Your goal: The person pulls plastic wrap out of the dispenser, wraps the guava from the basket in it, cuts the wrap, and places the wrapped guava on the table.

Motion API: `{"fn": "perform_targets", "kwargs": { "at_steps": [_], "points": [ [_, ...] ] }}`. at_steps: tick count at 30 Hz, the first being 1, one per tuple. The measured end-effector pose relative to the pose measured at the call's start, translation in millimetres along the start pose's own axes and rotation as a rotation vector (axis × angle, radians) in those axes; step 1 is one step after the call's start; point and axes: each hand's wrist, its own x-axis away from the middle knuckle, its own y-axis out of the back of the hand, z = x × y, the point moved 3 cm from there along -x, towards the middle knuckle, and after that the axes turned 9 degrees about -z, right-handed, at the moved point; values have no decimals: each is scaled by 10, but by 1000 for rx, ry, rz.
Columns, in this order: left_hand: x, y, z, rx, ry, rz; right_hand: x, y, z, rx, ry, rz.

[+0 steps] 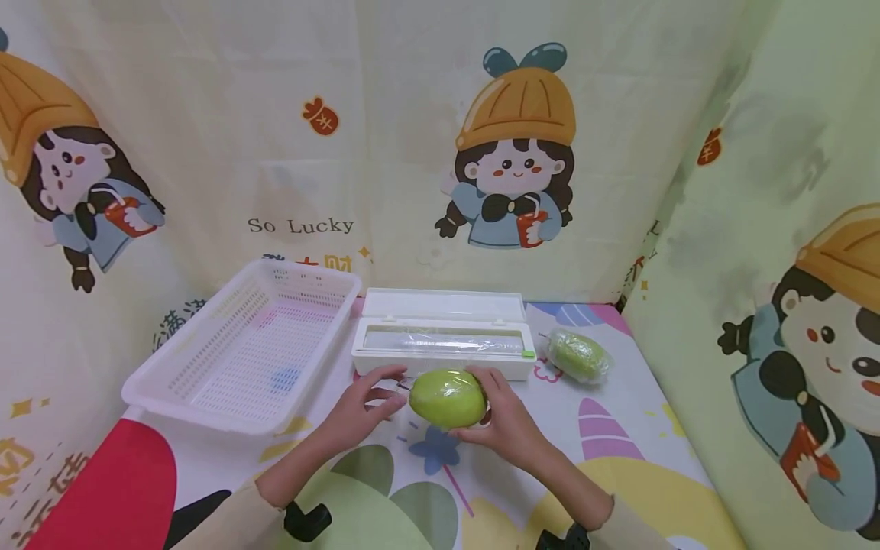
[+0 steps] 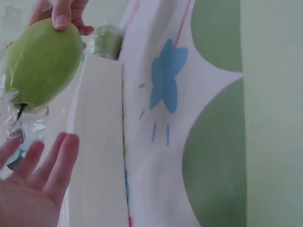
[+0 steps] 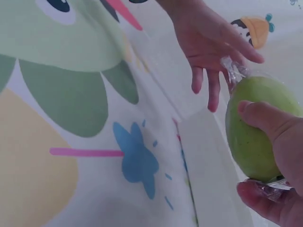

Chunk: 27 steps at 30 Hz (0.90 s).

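Note:
My right hand [image 1: 507,418] grips a green pear [image 1: 447,400] at its right end, thumb on the near side. Clear plastic film covers part of the pear, bunching around its dark stem and under the right fingertips. Beside the stem end is my left hand [image 1: 362,406], palm toward the fruit. In the left wrist view the left fingers [image 2: 64,165] are spread and relaxed, with the loose film [image 2: 33,127] just beyond them. Right behind the pear stands a white cling film box [image 1: 443,365], its lid raised and the roll showing inside.
A white perforated basket [image 1: 199,409] stands at the left. Right of the box lies another green fruit wrapped in film [image 1: 579,356]. Patterned cloth covers the table [image 1: 495,489], and printed curtains [image 1: 399,153] enclose the back and sides.

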Motion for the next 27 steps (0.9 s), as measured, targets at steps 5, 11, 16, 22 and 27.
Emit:
{"fn": "perform_targets", "kwargs": {
  "at_steps": [5,11,16,22,27],
  "points": [
    [-96,18,-26,100,117,-29,-34,57,23,67,67,-77],
    [-179,-76,-78,204,178,105,-27,36,36,77,108,-91],
    [-202,-157,-139,237,168,197,-27,-13,59,74,175,-104],
    [-228,-186,-156,271,169,215,-31,-36,58,67,172,-105],
    [-231,-220,-157,307,195,222,-38,-31,69,80,177,-117]
  ]
}}
